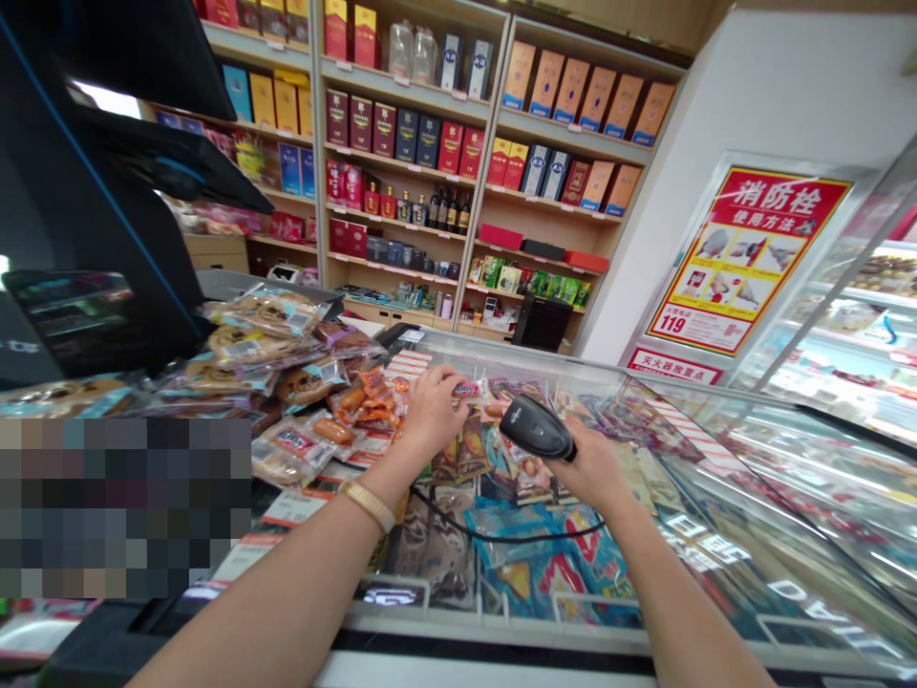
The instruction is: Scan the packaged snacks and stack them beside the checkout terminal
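My right hand (591, 468) is wrapped round the handle of a black barcode scanner (536, 427), whose head points left. A black cable (501, 538) loops below it over the glass. My left hand (434, 406) is closed on a small packaged sausage (469, 389) with red and blue print, just left of the scanner head. Its fingers hide part of the pack. Beside the left hand lie small orange snack packs (376, 397) and a clear bag of sausages (297, 444).
A pile of flat packaged snacks (258, 330) stands at the left by a dark checkout screen (143, 57). Under the glass counter are bagged goods, including blue packs (516, 535). Shelves of boxes (419, 143) line the back wall. A red poster (749, 258) hangs right.
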`<state>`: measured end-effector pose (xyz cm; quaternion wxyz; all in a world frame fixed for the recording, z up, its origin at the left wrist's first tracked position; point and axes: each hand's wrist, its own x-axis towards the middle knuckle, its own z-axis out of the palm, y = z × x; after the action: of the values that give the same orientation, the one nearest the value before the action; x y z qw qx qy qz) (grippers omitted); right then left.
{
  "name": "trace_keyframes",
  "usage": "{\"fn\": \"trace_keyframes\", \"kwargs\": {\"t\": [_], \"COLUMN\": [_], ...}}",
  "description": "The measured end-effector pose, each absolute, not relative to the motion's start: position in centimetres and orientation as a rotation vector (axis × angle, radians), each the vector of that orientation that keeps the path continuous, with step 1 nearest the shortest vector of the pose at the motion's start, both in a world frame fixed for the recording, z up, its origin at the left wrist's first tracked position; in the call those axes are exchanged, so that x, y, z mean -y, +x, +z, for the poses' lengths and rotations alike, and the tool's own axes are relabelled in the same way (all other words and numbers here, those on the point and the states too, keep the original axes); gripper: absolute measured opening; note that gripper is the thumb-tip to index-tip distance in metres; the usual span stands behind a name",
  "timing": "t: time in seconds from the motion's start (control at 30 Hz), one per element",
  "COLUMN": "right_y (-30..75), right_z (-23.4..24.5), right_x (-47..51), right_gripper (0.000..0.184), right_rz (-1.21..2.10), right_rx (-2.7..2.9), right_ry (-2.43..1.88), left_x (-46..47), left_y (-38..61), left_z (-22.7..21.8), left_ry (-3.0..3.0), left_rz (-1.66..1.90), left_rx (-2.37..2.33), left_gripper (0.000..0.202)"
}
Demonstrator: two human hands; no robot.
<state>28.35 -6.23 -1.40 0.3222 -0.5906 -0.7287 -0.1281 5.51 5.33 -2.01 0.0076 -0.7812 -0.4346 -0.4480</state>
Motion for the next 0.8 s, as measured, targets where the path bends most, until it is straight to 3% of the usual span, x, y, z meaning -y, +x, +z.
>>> {"fn": "trace_keyframes", "kwargs": {"t": [0.43,0.67,0.8], "right_y": [29.0,29.4,29.4], "right_z": [-1.9,-2.1,-2.0], "right_x": [5.8,5.6,5.7], "right_gripper": [0.016,0.021,0.021], "right_rz": [-0.315,-0.323,-0.340], "right_rx": [1.801,1.760,1.764], "right_ry": [-1.505,-1.503,-1.491], "left_x": [-6.2,-5.0,-3.5], "left_y": [1.2,4.0,6.8], "left_z": [-0.6,-0.5,-2.0], "left_ry": [-1.911,-2.223,-2.758], "left_rz": [-0.947,-1.123,-0.866], "left_rx": [1.883,1.595,1.102], "left_gripper": [0.025,0.041,0.049]}}
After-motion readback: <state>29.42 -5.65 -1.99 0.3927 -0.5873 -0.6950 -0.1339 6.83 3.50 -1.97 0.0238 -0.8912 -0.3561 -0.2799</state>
